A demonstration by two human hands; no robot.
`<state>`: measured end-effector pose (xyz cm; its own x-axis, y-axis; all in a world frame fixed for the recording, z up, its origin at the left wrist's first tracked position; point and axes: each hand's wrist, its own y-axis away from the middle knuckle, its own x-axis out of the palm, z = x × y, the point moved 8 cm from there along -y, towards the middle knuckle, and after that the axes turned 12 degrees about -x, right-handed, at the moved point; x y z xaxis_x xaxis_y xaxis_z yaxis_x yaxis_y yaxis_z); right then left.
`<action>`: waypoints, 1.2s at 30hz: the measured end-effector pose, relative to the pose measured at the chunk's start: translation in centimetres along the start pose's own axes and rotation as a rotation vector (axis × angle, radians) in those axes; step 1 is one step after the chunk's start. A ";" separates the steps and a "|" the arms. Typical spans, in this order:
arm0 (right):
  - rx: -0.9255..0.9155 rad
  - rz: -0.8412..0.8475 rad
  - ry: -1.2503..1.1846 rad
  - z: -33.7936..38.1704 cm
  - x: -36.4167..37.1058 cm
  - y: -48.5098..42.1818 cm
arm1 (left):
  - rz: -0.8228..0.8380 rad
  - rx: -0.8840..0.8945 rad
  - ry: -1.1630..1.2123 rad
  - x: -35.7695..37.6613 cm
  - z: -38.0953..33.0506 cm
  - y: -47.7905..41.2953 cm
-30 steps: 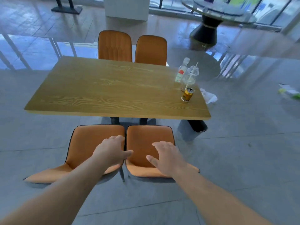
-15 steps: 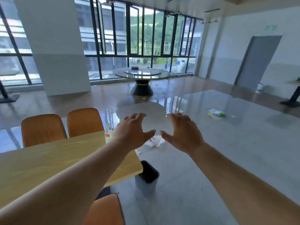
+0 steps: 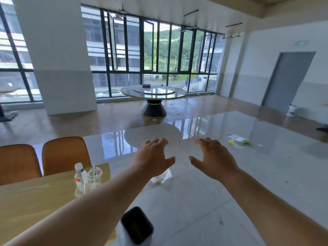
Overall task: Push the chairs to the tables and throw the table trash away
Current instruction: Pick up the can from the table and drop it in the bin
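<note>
**Both hands empty, trash waiting at the desk corner**

The left hand [image 3: 154,157] and right hand [image 3: 214,160] hover spread and released over the floor, grasping nothing. The trash stands at about 8 o'clock from them, on the corner of the wooden desk [image 3: 35,197]: a clear plastic bottle [image 3: 79,178] touching a clear cup [image 3: 94,176] with a straw. Both look light, thin-walled and easily crushed or tipped; I would grip each around its middle. The bin [image 3: 136,225] stands on the floor at 6 o'clock, just beside the desk. Two orange chairs [image 3: 65,155] sit at 9 o'clock behind the desk. A crumpled white wrapper [image 3: 162,177] lies on the floor beneath the left hand; nothing blocks the reach.
</note>
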<state>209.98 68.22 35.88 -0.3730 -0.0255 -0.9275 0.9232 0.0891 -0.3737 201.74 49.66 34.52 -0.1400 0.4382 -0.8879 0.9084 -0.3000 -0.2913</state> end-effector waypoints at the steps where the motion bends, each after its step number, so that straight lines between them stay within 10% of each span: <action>1: -0.013 0.006 -0.005 -0.8 1.3 -1.8 | -0.004 -0.012 0.007 1.2 0.2 -2.0; 12: -0.160 0.230 0.007 -6.4 17.9 -26.8 | 0.067 -0.232 0.170 15.7 10.5 -27.2; 22: -0.452 0.222 -0.154 -3.1 26.9 -49.6 | -0.069 -0.432 0.085 14.4 22.5 -42.9; 36: -1.447 0.287 -0.642 24.7 37.5 -56.6 | -0.510 -1.278 -0.144 8.6 36.8 -28.2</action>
<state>146.00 37.66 21.98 0.2313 -0.2024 -0.9516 -0.0449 0.9749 -0.2182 160.42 30.72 22.05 -0.5306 0.1500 -0.8343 0.4610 0.8770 -0.1355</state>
